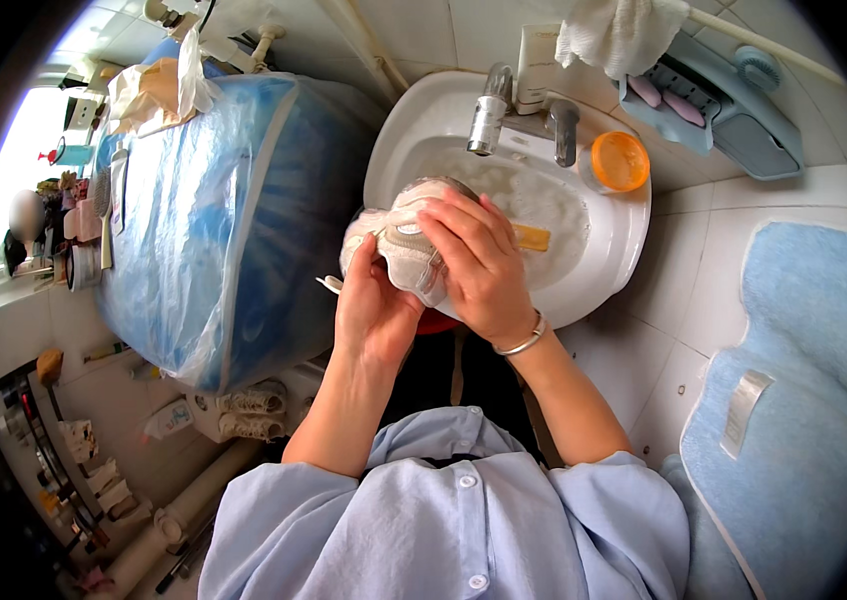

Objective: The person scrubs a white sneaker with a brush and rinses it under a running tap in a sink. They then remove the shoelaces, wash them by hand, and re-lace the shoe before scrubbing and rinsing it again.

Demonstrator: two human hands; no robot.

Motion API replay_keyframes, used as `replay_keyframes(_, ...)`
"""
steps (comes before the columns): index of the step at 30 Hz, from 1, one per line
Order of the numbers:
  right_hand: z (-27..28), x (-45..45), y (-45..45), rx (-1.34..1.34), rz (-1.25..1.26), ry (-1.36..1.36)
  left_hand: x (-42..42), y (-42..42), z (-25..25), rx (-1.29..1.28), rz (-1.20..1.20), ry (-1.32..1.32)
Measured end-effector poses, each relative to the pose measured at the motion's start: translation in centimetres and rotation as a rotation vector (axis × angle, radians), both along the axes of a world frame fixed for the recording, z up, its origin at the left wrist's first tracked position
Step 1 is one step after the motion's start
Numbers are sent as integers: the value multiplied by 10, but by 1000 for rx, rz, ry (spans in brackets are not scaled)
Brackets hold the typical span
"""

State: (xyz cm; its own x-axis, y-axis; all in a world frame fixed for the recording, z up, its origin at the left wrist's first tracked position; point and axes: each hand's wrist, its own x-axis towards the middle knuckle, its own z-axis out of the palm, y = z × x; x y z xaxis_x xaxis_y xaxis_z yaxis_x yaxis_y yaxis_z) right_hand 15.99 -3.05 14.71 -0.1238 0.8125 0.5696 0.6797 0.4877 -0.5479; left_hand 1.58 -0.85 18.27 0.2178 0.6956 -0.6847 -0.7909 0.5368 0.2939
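A pale beige and white shoe (412,244), its laces hanging at the left, is held above the near left part of a white washbasin (630,255). My left hand (375,304) grips it from below and the left, the thumb on top. My right hand (480,262) lies over its right side with the fingers spread along the upper; what sits under those fingers is hidden. Cloudy, foamy water (562,206) stands in the basin. A yellow bar-shaped thing (532,238) lies in the basin, just right of my right hand, partly hidden by it.
A metal faucet (487,112), a grey lever (564,131), a white tube (538,67) and an orange-lidded jar (620,163) stand on the basin's back rim. A plastic-covered blue bulk (191,217) fills the left. Blue towels (813,360) hang right; a grey-blue rack (757,135) is above.
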Motion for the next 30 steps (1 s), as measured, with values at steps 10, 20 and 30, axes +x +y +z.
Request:
replay_keyframes(10,-12,3,-11,-142,5,0,5,-24,-6,22,-83,267)
replay_keyframes(20,-24,8,-20,-176,-44,70,-4,-30,-22,188,-46,455)
replay_keyframes(30,-48,-14,4,-295,-98,56,-6,-46,-36,66,-150,501)
